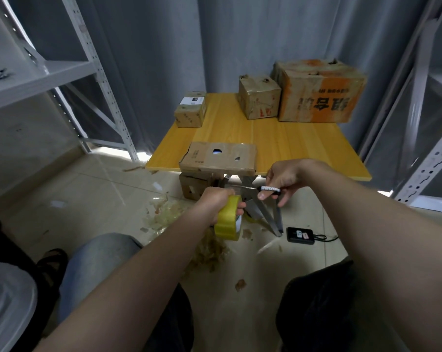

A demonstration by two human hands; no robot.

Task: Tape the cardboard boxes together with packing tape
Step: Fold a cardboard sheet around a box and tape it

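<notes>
Just in front of the near edge of the surface (278,143), below its level, the left hand (216,203) grips a yellow tape roll (226,222), fingers curled round its band. The roll stands on edge, its open side with the white core turned to the right, and tilts away from the person at the top. Right of it, and also just before the near edge, the right hand (283,177) pinches a black pen (270,189) with a white label between thumb and fingers; the pen lies about level, its long axis running left to right, one end toward the roll. Whether a strip of tape runs between roll and pen cannot be told. On the surface at its near edge lies a flat box (219,158) with two holes in its top, overhanging the edge a little. At the far left corner stands a small box (190,111) with a white label. At the far right stand a middle box (259,99) and a large box (318,94) with orange print, touching side by side. Under the surface, on the floor, sits another box (193,186) beside the metal legs (268,214). Tape scraps (209,250) litter the floor in front, and a black device (300,235) with a cable lies right of the legs. Metal shelves (49,72) stand left of the surface.
</notes>
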